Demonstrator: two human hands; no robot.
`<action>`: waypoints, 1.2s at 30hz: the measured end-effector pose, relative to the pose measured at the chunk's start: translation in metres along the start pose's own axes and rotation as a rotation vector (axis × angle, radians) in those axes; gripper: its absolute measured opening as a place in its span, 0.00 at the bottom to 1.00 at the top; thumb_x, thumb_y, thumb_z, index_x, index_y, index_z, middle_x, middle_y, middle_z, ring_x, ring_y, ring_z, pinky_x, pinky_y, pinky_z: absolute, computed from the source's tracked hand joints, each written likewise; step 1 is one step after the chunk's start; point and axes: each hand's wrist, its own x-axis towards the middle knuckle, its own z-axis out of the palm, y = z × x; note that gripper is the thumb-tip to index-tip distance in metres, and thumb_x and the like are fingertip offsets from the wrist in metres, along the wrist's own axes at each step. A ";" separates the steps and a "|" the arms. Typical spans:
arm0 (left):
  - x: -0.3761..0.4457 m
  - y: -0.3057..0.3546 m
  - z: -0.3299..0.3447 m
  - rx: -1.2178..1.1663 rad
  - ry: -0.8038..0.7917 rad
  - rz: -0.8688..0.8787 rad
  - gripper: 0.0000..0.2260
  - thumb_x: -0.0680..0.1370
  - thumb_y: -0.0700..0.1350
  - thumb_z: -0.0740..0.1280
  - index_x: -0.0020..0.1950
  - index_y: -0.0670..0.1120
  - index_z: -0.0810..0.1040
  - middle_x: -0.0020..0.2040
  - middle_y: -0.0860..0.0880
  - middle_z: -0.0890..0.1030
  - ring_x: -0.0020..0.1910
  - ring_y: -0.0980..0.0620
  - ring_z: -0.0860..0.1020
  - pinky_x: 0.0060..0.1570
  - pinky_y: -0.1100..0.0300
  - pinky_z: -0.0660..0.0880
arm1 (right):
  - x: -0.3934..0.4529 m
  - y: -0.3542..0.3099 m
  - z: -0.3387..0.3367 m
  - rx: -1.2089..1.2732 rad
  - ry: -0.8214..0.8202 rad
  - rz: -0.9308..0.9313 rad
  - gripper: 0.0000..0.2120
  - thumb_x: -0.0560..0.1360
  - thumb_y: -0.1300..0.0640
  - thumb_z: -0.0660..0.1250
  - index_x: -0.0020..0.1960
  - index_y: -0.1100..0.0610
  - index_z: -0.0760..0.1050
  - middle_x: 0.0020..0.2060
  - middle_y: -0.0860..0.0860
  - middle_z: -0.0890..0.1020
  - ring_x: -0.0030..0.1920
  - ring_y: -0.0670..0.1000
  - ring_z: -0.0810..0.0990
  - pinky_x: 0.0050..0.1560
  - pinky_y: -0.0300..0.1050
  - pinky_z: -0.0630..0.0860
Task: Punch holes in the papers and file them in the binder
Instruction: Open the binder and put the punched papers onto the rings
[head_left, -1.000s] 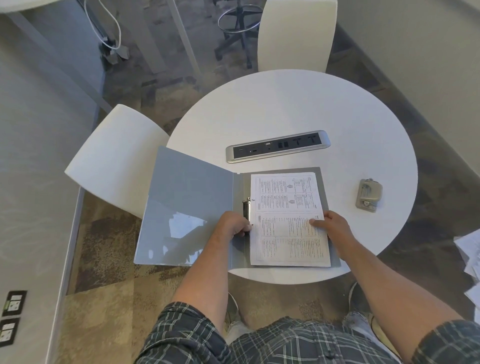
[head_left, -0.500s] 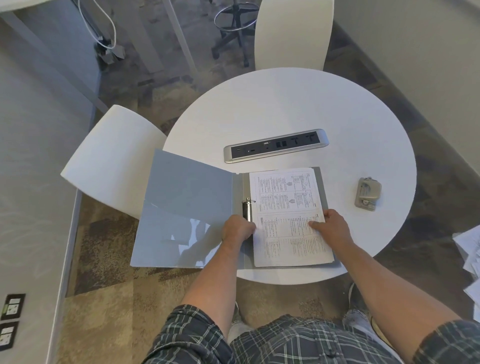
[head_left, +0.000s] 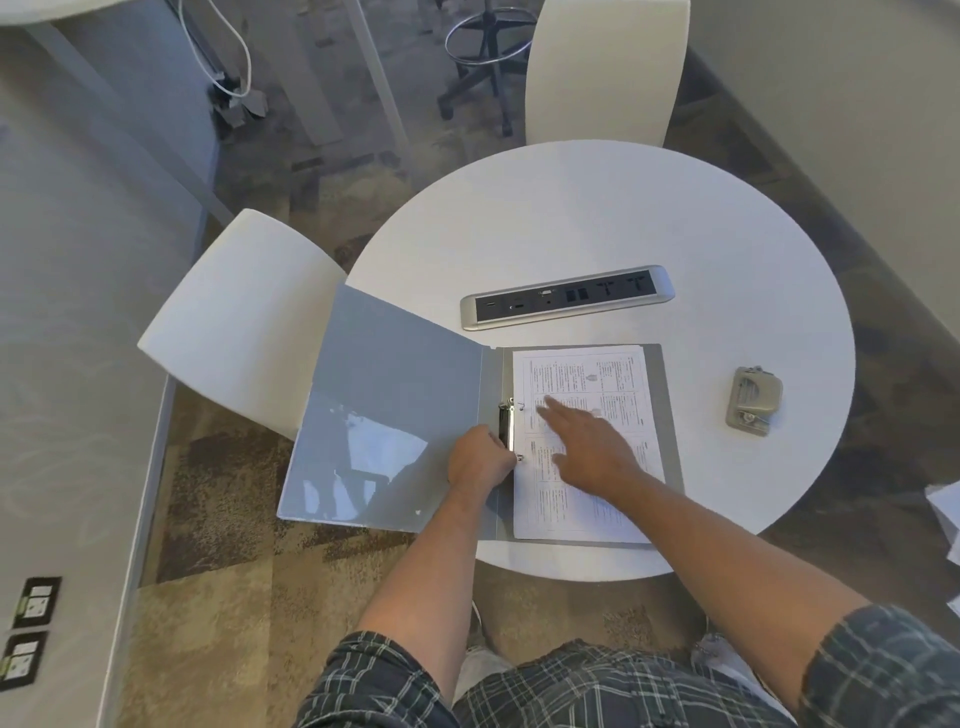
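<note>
binder (head_left: 395, 410) open at table (head_left: 597, 218) near edge, cover overhanging | papers (head_left: 613, 499) on its right half, on 2 rings | left hand (head_left: 480, 462) curled at ring clasp (head_left: 505, 426) | right hand (head_left: 592, 447) flat, open on sheet | paper light, floppy, tears at holes: press near rings

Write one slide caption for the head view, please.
Left hand at the binder rings, right hand flat on the paper.
</note>
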 end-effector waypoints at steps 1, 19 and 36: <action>0.000 -0.002 -0.001 -0.023 0.001 -0.007 0.09 0.72 0.44 0.74 0.49 0.45 0.77 0.45 0.48 0.82 0.43 0.50 0.80 0.36 0.58 0.73 | 0.005 -0.006 0.000 0.012 -0.050 -0.016 0.36 0.80 0.53 0.68 0.83 0.50 0.55 0.82 0.46 0.55 0.80 0.52 0.60 0.77 0.53 0.62; 0.009 -0.018 -0.012 -0.182 -0.066 -0.068 0.03 0.72 0.38 0.74 0.42 0.39 0.86 0.38 0.42 0.87 0.43 0.44 0.86 0.49 0.49 0.84 | -0.004 -0.002 0.042 0.169 -0.129 -0.162 0.29 0.84 0.54 0.60 0.83 0.51 0.55 0.82 0.46 0.56 0.81 0.49 0.58 0.80 0.48 0.49; 0.006 -0.023 -0.006 -0.516 -0.122 -0.191 0.03 0.76 0.35 0.71 0.44 0.40 0.83 0.39 0.40 0.86 0.33 0.50 0.82 0.37 0.59 0.78 | -0.001 0.000 0.061 0.119 -0.390 -0.182 0.39 0.84 0.39 0.51 0.81 0.49 0.28 0.80 0.47 0.30 0.78 0.44 0.29 0.77 0.52 0.29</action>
